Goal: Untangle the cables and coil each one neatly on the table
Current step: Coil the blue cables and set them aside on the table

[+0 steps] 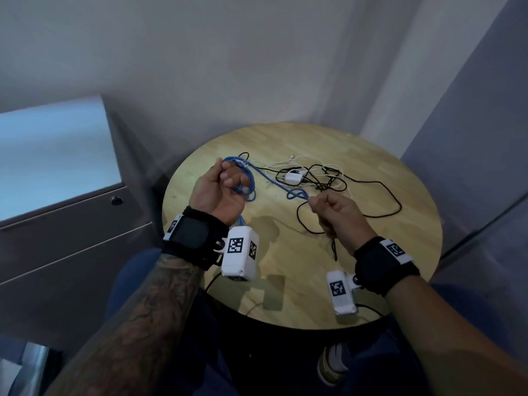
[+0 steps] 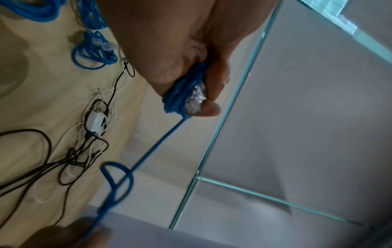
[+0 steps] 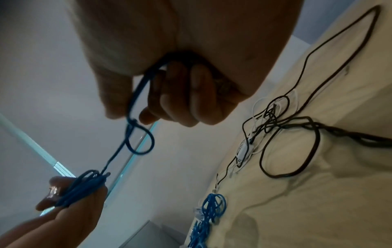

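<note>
Holding the blue cable [image 1: 268, 178] stretched above the worktop [image 1: 371, 252], the left hand [image 1: 220, 192] clenches its coil while the right hand [image 1: 337, 215] pinches the strand, apparently to loosen a small loop.

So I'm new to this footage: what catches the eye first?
The bright blue cable stretched in the air between both hands: the left hand grips its coiled turns, the right hand pinches the free strand beside a small loop. Behind, a tangle of black and white cables around a white charger lies on the round wooden table.
</note>
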Action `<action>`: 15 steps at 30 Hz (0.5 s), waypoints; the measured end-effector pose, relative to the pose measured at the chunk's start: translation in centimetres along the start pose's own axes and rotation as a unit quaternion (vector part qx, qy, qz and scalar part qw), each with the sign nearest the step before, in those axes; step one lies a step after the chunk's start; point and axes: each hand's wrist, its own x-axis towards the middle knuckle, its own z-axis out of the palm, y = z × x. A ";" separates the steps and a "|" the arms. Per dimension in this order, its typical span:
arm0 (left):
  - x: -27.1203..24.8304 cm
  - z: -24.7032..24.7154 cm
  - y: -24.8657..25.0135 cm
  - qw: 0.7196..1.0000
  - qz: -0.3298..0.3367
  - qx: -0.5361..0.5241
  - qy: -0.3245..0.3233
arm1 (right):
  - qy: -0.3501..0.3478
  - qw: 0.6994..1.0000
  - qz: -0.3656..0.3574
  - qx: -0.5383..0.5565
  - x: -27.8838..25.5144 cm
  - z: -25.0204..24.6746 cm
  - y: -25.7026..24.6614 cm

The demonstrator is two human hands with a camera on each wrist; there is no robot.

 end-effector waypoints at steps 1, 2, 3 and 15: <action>0.1 0.0 0.2 1.000 0.015 -0.002 0.005 | 0.006 1.000 -0.001 -0.021 0.1 -0.2 0.2; 0.3 0.0 0.5 0.999 0.034 -0.006 0.008 | 0.018 0.998 0.001 -0.052 0.2 -0.6 0.3; 0.4 -0.1 1.2 0.998 0.055 -0.019 0.009 | 0.029 0.995 0.000 -0.093 0.3 -1.1 0.4; 2.2 -0.4 6.7 0.992 0.120 -0.030 0.007 | -0.055 0.983 0.004 -0.174 -0.5 -1.0 1.0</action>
